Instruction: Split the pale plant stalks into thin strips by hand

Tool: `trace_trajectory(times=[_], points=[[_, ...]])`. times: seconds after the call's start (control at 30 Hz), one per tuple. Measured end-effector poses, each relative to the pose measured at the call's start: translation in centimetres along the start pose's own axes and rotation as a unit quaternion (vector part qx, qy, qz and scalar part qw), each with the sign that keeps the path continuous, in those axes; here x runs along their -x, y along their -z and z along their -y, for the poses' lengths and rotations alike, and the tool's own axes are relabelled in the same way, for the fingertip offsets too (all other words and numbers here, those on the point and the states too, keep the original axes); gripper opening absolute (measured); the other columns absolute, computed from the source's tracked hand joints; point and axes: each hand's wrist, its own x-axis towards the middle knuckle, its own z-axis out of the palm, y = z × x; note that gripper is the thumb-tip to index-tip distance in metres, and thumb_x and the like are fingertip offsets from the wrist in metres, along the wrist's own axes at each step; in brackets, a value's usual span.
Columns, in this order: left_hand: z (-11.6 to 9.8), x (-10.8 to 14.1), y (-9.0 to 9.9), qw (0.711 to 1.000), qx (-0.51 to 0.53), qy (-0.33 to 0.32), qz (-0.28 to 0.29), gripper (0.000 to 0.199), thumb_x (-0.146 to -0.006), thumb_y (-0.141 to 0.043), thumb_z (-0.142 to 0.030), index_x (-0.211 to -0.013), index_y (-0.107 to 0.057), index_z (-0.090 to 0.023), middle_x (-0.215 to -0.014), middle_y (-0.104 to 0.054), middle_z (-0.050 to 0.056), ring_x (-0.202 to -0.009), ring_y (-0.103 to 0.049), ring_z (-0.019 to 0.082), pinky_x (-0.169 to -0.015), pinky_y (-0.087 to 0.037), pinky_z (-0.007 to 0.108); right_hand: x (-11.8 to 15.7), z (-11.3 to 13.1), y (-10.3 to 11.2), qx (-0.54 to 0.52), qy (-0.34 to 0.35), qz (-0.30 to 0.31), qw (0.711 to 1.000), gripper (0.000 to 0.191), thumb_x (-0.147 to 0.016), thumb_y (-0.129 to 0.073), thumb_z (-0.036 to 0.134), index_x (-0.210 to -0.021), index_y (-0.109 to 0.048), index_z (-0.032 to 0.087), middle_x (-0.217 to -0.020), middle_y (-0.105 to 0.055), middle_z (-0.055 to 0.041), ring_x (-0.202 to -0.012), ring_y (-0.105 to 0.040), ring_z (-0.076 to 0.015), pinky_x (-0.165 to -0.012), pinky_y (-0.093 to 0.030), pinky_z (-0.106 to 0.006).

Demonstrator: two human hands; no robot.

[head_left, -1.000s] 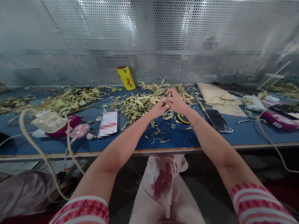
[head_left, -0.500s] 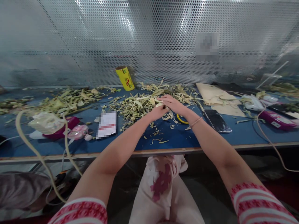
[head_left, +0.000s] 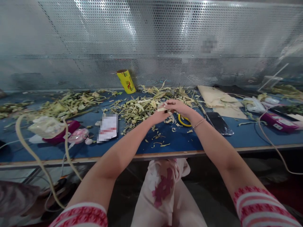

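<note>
My left hand [head_left: 161, 116] and my right hand [head_left: 178, 106] meet over the near edge of a heap of dried, yellow-green plant pieces [head_left: 136, 108]. A pale plant strip [head_left: 162, 109] shows at the fingers of my left hand, which are closed on it. The right fingers curl over from above, bent together with their tips at the same strip; their undersides are hidden. Just below my right wrist lies a yellow ring [head_left: 183, 121], partly covered. Small pale scraps [head_left: 162, 144] are scattered on the blue tabletop [head_left: 176, 138] in front of the hands.
A yellow tube [head_left: 126, 81] leans by the perforated metal panel [head_left: 151, 41]. A phone [head_left: 219, 123] and brown paper [head_left: 221, 101] lie right. A white packet [head_left: 108, 128], a purple box [head_left: 72, 127] and another plant heap [head_left: 68, 104] are left. Cables hang over the table edge.
The right fingers, stretched out flat before, are now bent over the left hand. The pale strip shows more plainly between the hands, and the yellow ring is less covered.
</note>
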Motion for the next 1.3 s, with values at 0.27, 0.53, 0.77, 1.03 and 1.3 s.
trace_trajectory(times=[0.27,0.53,0.77,1.03,1.3], points=[[0.0,0.6,-0.6,0.951,0.16,0.252,0.08,0.027,-0.076,-0.064,-0.036,-0.063,-0.052,-0.015,-0.054,-0.046,-0.002,-0.053,-0.04,0.008,-0.054,-0.032,0.023,-0.3,-0.2,-0.1,-0.061,0.061,-0.042,0.995,0.049,-0.066,-0.071,0.023,-0.114,-0.059,0.021,-0.1,-0.065,-0.0034,-0.077,-0.058,-0.0134,-0.058,-0.047,-0.023],[-1.1,0.7,0.0,0.869,0.428,0.235,0.08,0.031,-0.066,-0.075,-0.027,-0.066,-0.046,-0.016,-0.053,-0.042,-0.006,-0.045,-0.037,0.004,-0.048,-0.031,0.019,-0.2,-0.1,-1.1,-0.123,0.124,-0.054,0.983,0.052,-0.078,-0.063,0.045,-0.124,-0.049,0.026,-0.092,-0.064,-0.0017,-0.072,-0.058,-0.0139,-0.06,-0.049,-0.026],[-1.0,0.7,0.5,0.856,0.45,0.237,0.092,0.027,-0.064,-0.074,-0.021,-0.068,-0.048,-0.016,-0.054,-0.045,-0.005,-0.042,-0.039,0.004,-0.047,-0.034,0.02,-0.5,0.2,-1.1,-0.12,0.151,-0.134,0.972,0.043,-0.086,-0.047,0.058,-0.109,-0.057,0.024,-0.075,-0.054,0.0003,-0.057,-0.046,-0.01,-0.051,-0.044,-0.025],[-0.9,0.7,-0.6,0.889,0.388,0.235,0.062,0.029,-0.065,-0.074,-0.025,-0.068,-0.048,-0.015,-0.057,-0.048,-0.004,-0.045,-0.039,0.004,-0.048,-0.03,0.02,-1.1,-0.6,-1.9,0.018,0.202,-0.236,0.95,0.032,-0.085,-0.053,0.054,-0.087,-0.053,0.022,-0.063,-0.047,0.0029,-0.058,-0.043,-0.0107,-0.059,-0.04,-0.026],[-0.4,0.4,-0.9,0.985,0.122,0.097,0.08,0.025,-0.071,-0.066,-0.029,-0.065,-0.045,-0.016,-0.055,-0.044,-0.005,-0.054,-0.038,0.007,-0.053,-0.028,0.022,-1.2,-1.0,-1.7,0.087,0.195,-0.271,0.939,0.023,-0.089,-0.049,0.042,-0.082,-0.052,0.02,-0.064,-0.043,0.0032,-0.061,-0.041,-0.0114,-0.061,-0.036,-0.027]])
